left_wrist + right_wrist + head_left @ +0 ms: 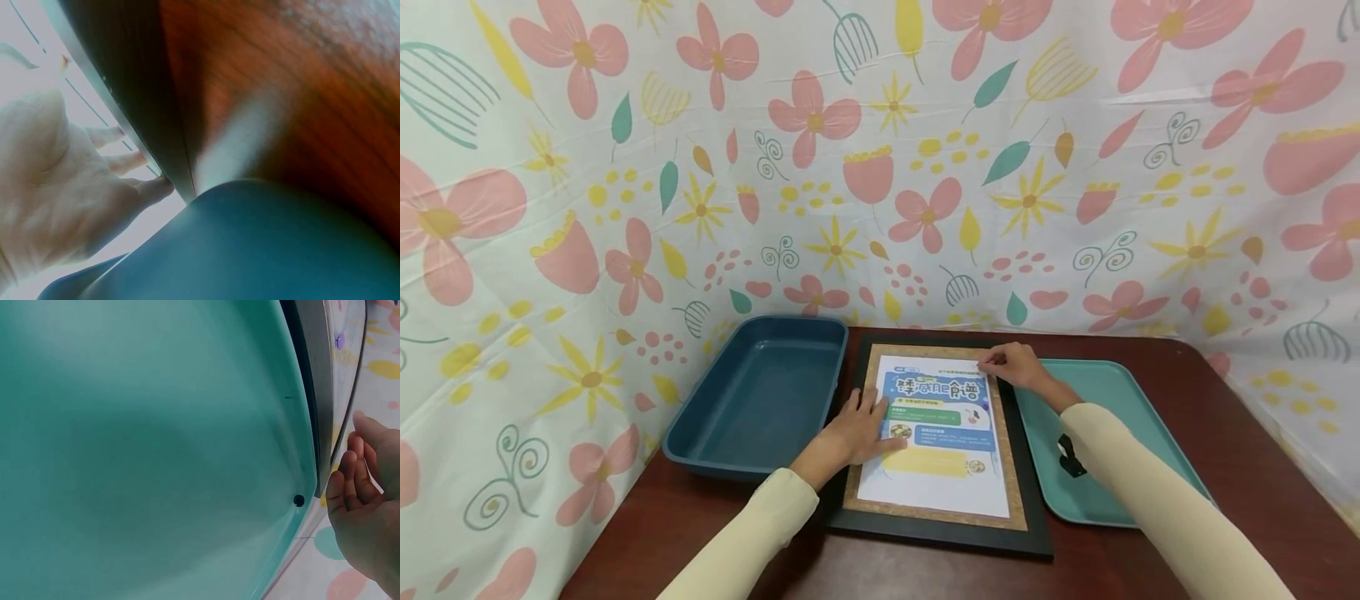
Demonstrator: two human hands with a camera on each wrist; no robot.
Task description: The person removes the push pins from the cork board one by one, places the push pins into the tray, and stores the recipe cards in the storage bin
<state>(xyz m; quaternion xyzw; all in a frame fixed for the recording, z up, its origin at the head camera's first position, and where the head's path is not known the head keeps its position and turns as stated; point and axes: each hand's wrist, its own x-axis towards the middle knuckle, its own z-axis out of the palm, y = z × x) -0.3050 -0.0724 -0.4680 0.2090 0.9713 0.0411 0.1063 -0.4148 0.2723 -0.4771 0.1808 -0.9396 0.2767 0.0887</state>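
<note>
A white printed poster [925, 490] with blue and yellow blocks lies on a cork board [1018, 500] with a black frame [955, 542]. My left hand [857, 425] rests on the poster's left side, fingers spread. In the left wrist view, the left hand [69, 181] reaches over the frame's edge [134, 112]. At the poster's upper right corner, my right hand [1011, 365] pinches a tiny dark reddish thing between thumb and fingertips; I cannot tell its kind. The right wrist view shows the right hand [369, 500] with curled fingers, beside the frame [315, 375].
A deep dark blue basin [760, 396] stands close to the board's left. A flat teal tray [1093, 500] lies against its right side. The brown table [647, 533] meets a flower-printed curtain [880, 183] behind. A small purple knob [339, 341] shows past the frame.
</note>
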